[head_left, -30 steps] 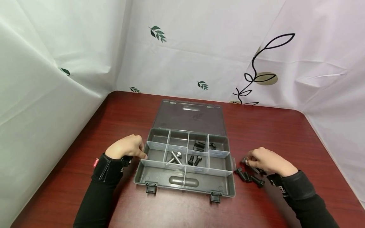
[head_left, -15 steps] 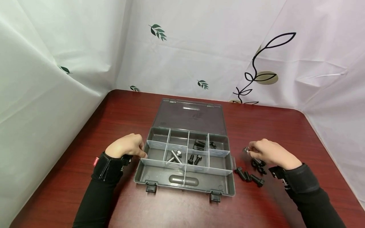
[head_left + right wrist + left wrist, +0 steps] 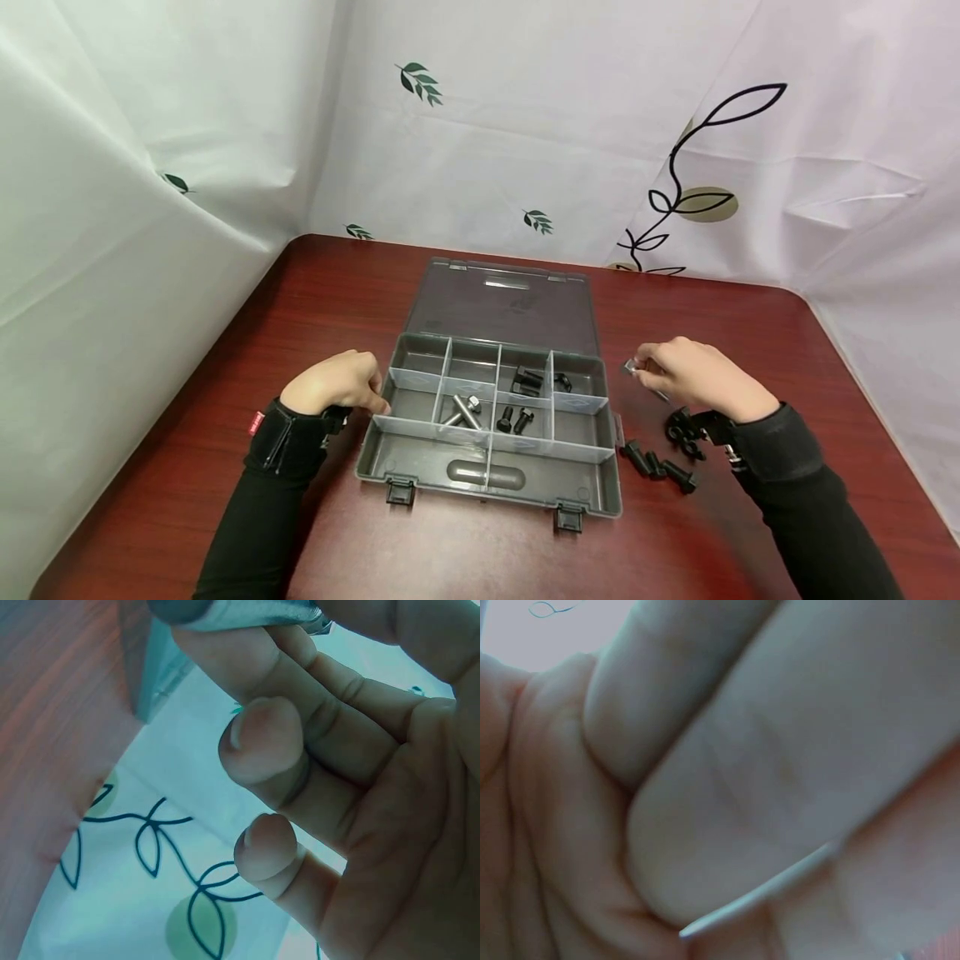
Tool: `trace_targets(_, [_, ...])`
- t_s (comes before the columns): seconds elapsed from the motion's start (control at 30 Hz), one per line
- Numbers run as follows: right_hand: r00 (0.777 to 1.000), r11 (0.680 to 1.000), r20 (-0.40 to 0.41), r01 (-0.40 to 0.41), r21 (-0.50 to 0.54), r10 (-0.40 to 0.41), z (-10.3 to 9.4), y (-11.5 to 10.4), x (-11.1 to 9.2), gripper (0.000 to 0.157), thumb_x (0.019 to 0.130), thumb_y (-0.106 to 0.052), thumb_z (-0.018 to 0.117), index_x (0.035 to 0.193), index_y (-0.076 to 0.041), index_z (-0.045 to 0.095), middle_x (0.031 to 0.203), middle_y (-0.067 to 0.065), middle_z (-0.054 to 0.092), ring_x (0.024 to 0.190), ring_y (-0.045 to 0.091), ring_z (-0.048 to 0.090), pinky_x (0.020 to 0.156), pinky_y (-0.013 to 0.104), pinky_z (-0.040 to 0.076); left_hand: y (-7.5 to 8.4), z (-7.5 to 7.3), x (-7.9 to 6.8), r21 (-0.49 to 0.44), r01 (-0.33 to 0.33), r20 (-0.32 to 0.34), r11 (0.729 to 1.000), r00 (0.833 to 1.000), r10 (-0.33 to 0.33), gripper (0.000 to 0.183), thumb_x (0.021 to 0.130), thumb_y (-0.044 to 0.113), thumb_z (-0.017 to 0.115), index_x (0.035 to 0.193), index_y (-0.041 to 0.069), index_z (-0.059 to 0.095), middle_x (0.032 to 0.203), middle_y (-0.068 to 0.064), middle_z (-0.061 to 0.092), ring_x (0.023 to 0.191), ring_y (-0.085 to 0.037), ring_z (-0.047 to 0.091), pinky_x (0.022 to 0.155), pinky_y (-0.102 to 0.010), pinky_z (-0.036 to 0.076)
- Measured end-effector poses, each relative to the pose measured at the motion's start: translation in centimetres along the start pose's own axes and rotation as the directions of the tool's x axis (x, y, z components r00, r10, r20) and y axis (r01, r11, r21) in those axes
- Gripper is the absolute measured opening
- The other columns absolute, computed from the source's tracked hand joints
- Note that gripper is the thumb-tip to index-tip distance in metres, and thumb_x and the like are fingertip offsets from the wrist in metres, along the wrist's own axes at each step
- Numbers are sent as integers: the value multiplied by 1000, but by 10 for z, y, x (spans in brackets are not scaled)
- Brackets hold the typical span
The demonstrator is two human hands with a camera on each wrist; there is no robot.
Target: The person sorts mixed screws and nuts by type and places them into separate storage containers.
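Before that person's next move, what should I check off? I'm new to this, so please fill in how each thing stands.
1. Silver bolt gripped by the right hand: ok, it is held in the fingers.
2. Lid out of the way: ok, it lies folded back behind the box.
3. Left hand holding the box firmly: cannot tell; its fingers are curled at the left edge.
4. Likely drop spot, with the crossed silver bolts, reachable from above: ok, no hand covers it.
5. Held bolt over the box: not ok, it is to the right of it.
6. All black bolts off the table: not ok, several lie right of the box.
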State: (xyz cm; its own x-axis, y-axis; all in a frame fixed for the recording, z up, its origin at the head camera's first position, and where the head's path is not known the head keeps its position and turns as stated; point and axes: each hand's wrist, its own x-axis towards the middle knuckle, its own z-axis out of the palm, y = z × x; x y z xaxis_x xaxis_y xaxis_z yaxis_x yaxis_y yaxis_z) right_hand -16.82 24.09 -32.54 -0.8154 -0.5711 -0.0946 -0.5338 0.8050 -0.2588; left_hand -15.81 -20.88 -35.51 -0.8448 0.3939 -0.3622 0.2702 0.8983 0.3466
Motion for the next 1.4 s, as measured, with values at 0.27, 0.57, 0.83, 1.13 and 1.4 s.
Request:
trace_targets(0.27, [1000, 1000, -6, 29, -5, -29, -6, -15, 14, 13, 90, -19, 57, 96, -9, 62, 73, -10, 53, 57, 5, 42, 54, 29, 37, 0, -1, 0, 0, 7, 4, 1000, 1000, -7, 34, 73, 30, 73, 52, 18, 49, 52, 9, 35, 52, -10, 35, 52, -26, 31])
trace_targets(0.57, [995, 995, -19, 94, -28, -95, -7, -33, 34, 12, 91, -20, 55, 93, -12, 63, 67, -11, 50, 53, 4, 41, 51, 28, 36, 0, -1, -1, -5, 16, 10, 1000, 1000, -16, 33, 73, 29, 73, 52, 18, 49, 52, 9, 35, 52, -10, 35, 52, -26, 30])
trace_targets(0.83, [981, 980, -41, 187, -69, -190, -2, -51, 50, 7, 89, -18, 57, 86, -13, 60, 62, -11, 45, 52, 3, 37, 51, 25, 33, 0, -1, 0, -7, 18, 15, 1000, 1000, -17, 33, 74, 29, 73, 54, 18, 49, 54, 8, 36, 53, -11, 36, 53, -26, 31])
trace_targets(1.13, [949, 949, -76, 296, -110, -305, 5, -71, 65, 18, 88, -15, 56, 72, -19, 49, 55, -12, 33, 49, 3, 31, 50, 24, 27, -1, 3, -1, -19, 2, 6, 1000, 1000, -2, 36, 73, 28, 72, 51, 19, 45, 50, 9, 29, 49, -9, 28, 50, -25, 25])
trace_targets(1.4, [931, 928, -79, 345, -141, -358, 13, -83, 78, 18, 87, -15, 56, 71, -19, 48, 56, -12, 28, 50, 3, 27, 51, 24, 25, -1, 1, 0, -4, 3, -1, 1000, 1000, -3, 32, 72, 28, 73, 52, 17, 50, 51, 10, 33, 51, -10, 34, 51, -26, 29])
